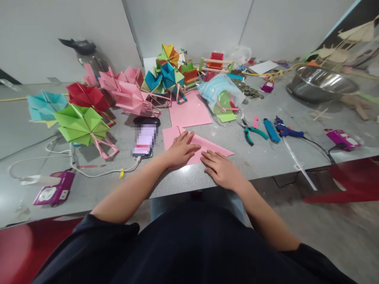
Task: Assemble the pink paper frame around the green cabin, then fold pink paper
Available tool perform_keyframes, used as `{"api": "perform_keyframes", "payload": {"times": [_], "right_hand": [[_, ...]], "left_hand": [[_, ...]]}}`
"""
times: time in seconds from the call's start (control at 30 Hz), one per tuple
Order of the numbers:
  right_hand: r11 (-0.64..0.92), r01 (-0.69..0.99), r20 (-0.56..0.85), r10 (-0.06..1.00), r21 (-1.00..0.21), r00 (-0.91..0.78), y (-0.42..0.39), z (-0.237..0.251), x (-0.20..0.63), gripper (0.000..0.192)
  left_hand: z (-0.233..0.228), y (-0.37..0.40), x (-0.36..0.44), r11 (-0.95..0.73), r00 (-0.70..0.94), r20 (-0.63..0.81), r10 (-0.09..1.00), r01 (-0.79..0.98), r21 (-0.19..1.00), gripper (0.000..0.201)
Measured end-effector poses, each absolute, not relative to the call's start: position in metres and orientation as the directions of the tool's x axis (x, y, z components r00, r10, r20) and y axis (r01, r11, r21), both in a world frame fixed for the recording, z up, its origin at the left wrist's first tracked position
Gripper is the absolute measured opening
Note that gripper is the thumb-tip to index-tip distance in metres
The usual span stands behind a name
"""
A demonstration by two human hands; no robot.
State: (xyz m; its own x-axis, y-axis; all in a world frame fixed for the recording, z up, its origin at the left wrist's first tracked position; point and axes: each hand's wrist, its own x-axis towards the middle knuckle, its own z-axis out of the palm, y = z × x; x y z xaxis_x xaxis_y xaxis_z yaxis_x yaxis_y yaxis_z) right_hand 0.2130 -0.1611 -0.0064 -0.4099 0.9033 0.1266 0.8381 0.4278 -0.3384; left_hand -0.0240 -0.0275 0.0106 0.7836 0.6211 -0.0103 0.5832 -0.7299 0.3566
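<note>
A sheet of pink paper (207, 144), with a folded slanting edge and a point reaching right, lies near the table's front edge. My left hand (182, 150) rests on its left part, fingers spread. On the lower right part of the same sheet my right hand (219, 167) lies flat, its fingers stretched toward the left hand. Neither hand grips anything. Just behind the folded sheet is flat pink paper (191, 111). A phone (145, 139) with a cable plugged in lies left of my left hand.
Folded paper umbrellas, including a green one (82, 125) and a pink one (130, 96), crowd the left and back. Pliers (251, 132), a blue glue gun (288, 129) and a power strip (342, 139) lie to the right. A metal bowl (321, 83) stands behind them.
</note>
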Motion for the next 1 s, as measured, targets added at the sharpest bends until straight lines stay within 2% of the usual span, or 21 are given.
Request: {"api": "perform_keyframes", "payload": {"times": [0.17,0.33,0.63,0.8,1.0], "right_hand": [[0.443,0.835,0.141,0.896,-0.325,-0.42,-0.16,-0.005,0.215,0.05],[0.443,0.84,0.147,0.897,-0.315,-0.418,-0.161,-0.005,0.214,0.049],[0.435,0.844,0.139,0.901,-0.313,-0.412,-0.162,-0.004,0.213,0.049],[0.428,0.841,0.141,0.904,-0.33,-0.404,-0.162,-0.005,0.213,0.049],[0.432,0.843,0.126,0.902,-0.322,-0.414,-0.161,-0.007,0.215,0.049]], "left_hand": [[0.013,-0.025,-0.027,-0.715,0.748,-0.034,0.663,0.646,0.267,0.056],[0.014,-0.024,-0.027,-0.673,0.699,-0.023,0.715,0.696,0.251,0.063],[0.011,-0.023,-0.027,-0.672,0.692,-0.018,0.722,0.708,0.218,0.067],[0.014,-0.021,-0.027,-0.661,0.68,-0.1,0.727,0.731,0.169,0.078],[0.016,-0.013,-0.03,-0.658,0.674,-0.095,0.733,0.737,0.152,0.091]]}}
